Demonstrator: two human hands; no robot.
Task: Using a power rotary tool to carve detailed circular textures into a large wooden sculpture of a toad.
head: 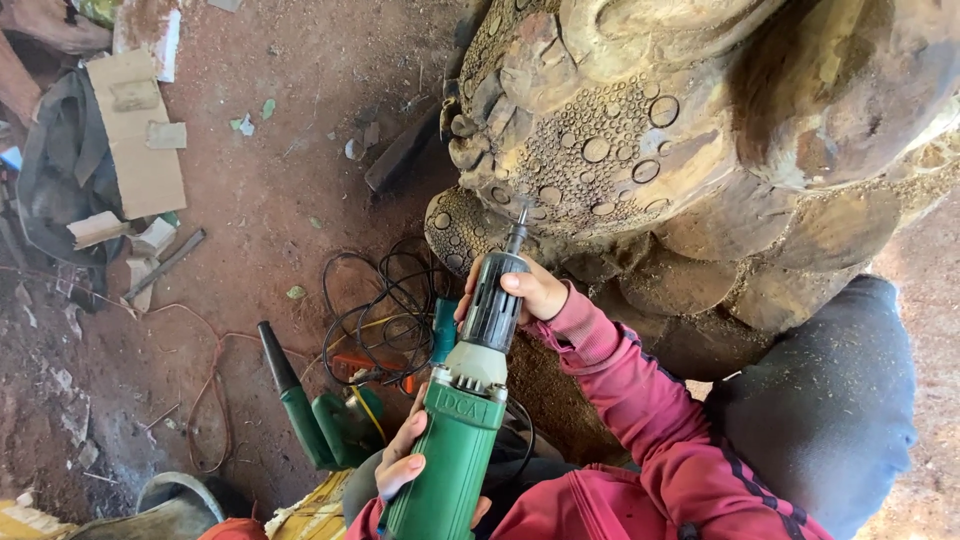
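Both hands on green die grinder [462,440]. Right hand [525,292] wrapped round the black nose section, fingers closed on it. Left hand [402,462] clamped on the green body, low in frame. Bit tip touching the carved wood sculpture [640,130] at the ringed-pattern area. Second green tool [315,415] + tangled black cable [390,300] on dirt floor [270,200] nearby.

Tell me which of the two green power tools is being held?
The green die grinder with the grey nose, gripped by both hands against the carved wood; the other green tool lies on the dirt.
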